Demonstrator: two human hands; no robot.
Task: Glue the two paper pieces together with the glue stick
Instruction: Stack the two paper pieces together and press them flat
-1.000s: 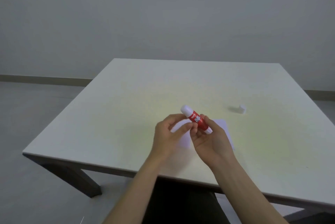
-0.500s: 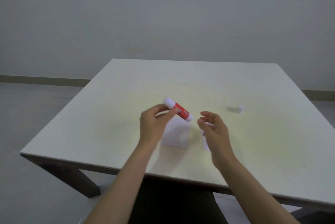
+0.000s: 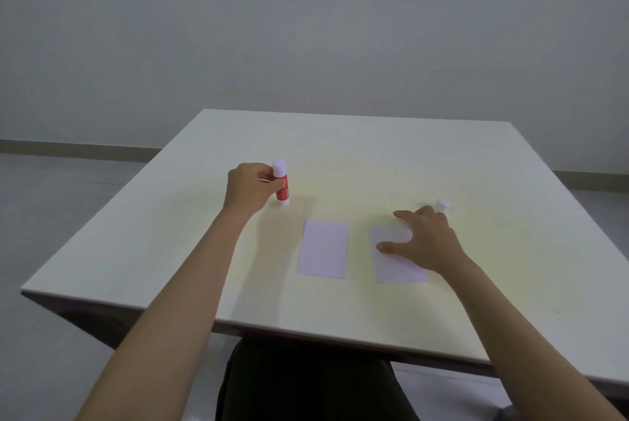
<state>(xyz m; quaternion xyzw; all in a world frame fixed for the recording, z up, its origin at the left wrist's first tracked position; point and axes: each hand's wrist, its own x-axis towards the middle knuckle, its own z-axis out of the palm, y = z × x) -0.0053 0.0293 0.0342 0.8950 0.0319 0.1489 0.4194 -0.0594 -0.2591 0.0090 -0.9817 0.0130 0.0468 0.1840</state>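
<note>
1. Head view: your left hand [image 3: 250, 187] is closed around the glue stick [image 3: 281, 187], holding it upright with its base at the worktop [image 3: 391, 155], far left of the papers.
2. Your right hand [image 3: 425, 240] is open, fingers spread, pressing flat on the right paper [image 3: 396, 267].
3. The left paper [image 3: 323, 248] lies just beside it, apart.
4. The white cap [image 3: 443, 204] sits near your right fingertips.
</note>
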